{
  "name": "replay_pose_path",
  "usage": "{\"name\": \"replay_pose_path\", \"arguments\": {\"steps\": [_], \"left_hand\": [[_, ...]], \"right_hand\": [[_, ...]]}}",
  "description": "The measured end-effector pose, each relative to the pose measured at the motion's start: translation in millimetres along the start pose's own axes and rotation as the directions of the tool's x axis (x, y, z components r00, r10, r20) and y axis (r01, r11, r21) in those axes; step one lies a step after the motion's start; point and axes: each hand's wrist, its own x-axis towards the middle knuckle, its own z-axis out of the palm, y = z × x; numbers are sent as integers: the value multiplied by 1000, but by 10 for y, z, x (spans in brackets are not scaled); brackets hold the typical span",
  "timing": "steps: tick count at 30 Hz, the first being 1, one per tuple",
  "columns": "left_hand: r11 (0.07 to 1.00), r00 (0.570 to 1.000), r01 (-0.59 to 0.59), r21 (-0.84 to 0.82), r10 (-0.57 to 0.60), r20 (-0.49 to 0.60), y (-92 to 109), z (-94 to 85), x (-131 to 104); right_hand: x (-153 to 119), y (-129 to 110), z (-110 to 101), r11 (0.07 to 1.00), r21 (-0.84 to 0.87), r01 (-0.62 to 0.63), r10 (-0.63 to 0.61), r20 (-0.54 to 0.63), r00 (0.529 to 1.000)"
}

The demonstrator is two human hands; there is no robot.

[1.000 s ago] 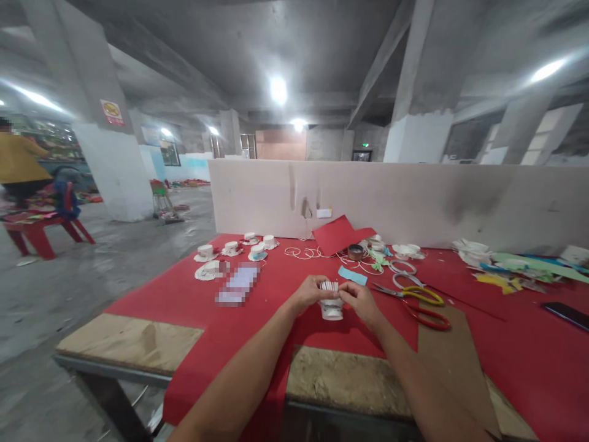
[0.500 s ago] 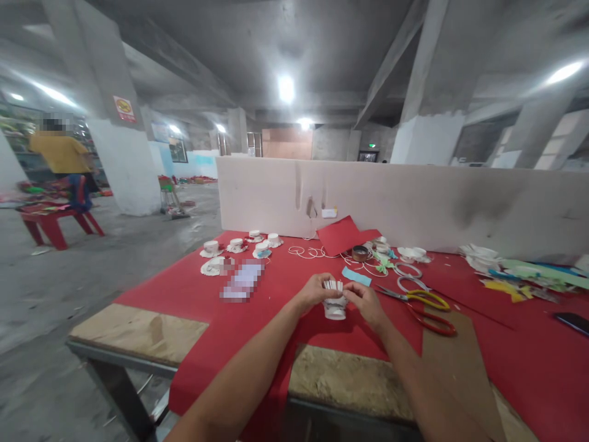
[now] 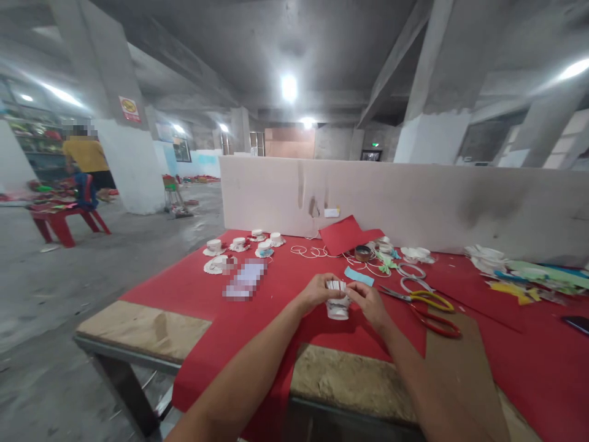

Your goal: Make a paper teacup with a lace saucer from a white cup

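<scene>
Between my two hands is a white paper cup shape (image 3: 338,308) with a fringe of cut strips at its top. My left hand (image 3: 319,291) is closed round its upper left side. The fingers of my right hand (image 3: 364,298) pinch its upper right rim. Scissors with one yellow and one red handle (image 3: 435,301) lie just right of my right hand. A light blue paper strip (image 3: 359,276) rests behind my hands. Several small white cups on saucers (image 3: 214,247) stand at the back left of the red-covered table (image 3: 271,319).
A pale board (image 3: 391,196) stands along the table's back edge. Before it are a tape roll (image 3: 363,253), white string loops and red paper (image 3: 346,236). Coloured scraps (image 3: 515,291) and a phone (image 3: 577,323) lie at right. Far left, a person in yellow (image 3: 86,153) stands behind a red stool (image 3: 59,215).
The whole view has shifted slightly, so things appear a little further right. The person in yellow has moved right. Both my hands keep their hold on the white cup.
</scene>
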Motion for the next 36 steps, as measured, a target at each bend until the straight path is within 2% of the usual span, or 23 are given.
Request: {"name": "replay_pose_path", "arguments": {"steps": [6, 11, 16, 21, 26, 32, 36], "left_hand": [[1000, 1000, -2, 25, 2, 3, 39, 31, -8], [994, 999, -19, 111, 24, -42, 69, 33, -13], [994, 997, 8, 111, 0, -72, 85, 18, -20], [996, 996, 10, -84, -17, -88, 67, 7, 4], [957, 994, 20, -289, -50, -96, 70, 12, 14], [930, 994, 49, -364, -80, -71, 16, 30, 0], [917, 985, 35, -397, -99, -142, -57, 37, -7]], "right_hand": [[8, 24, -9, 1000, 6, -19, 19, 6, 1000], [-2, -17, -9, 1000, -10, 2, -2, -26, 1000], [6, 15, -28, 999, -43, 16, -18, -45, 999], [11, 51, -38, 1000, -16, 16, -18, -108, 994], [-9, -19, -40, 999, -22, 32, -35, -157, 987], [-14, 15, -30, 999, -42, 9, -18, -214, 977], [-36, 70, -2, 994, -93, -54, 30, -248, 968]]}}
